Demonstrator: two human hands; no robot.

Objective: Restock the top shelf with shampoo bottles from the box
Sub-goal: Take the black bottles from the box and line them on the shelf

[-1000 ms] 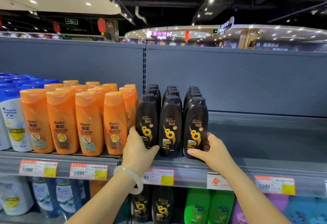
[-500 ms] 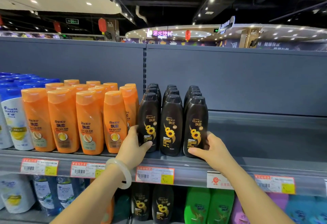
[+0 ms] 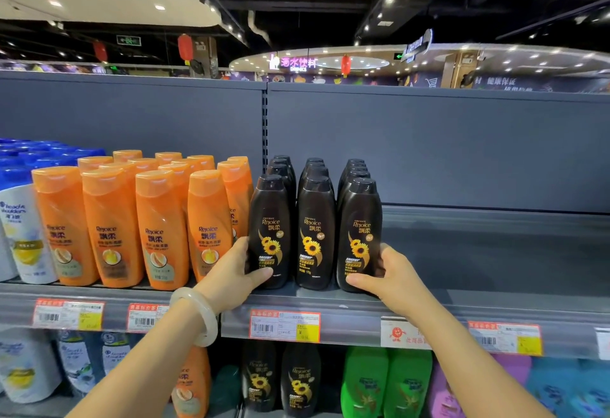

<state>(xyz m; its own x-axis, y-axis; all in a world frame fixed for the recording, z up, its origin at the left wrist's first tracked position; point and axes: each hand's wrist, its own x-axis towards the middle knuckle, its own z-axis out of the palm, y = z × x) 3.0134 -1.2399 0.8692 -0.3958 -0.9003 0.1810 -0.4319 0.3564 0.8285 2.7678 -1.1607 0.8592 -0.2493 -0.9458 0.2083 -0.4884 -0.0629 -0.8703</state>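
Note:
Three rows of black sunflower shampoo bottles stand on the top shelf (image 3: 495, 305). My left hand (image 3: 236, 272) grips the lower part of the front left black bottle (image 3: 271, 219), thumb across its front. My right hand (image 3: 391, 277) grips the base of the front right black bottle (image 3: 361, 222), thumb on its front, fingers behind it. The middle front bottle (image 3: 315, 229) stands between them untouched. The box is out of sight.
Orange shampoo bottles (image 3: 158, 219) crowd the shelf left of the black rows, then blue-capped white bottles (image 3: 19, 226). Right of the black bottles lies bare grey shelf. A lower shelf holds black, green (image 3: 386, 381) and purple bottles. Price tags (image 3: 285, 325) line the shelf edge.
Both hands have stayed on the outer front black bottles, sliding slightly along their lower sides; the bottles stand a bit straighter and closer together.

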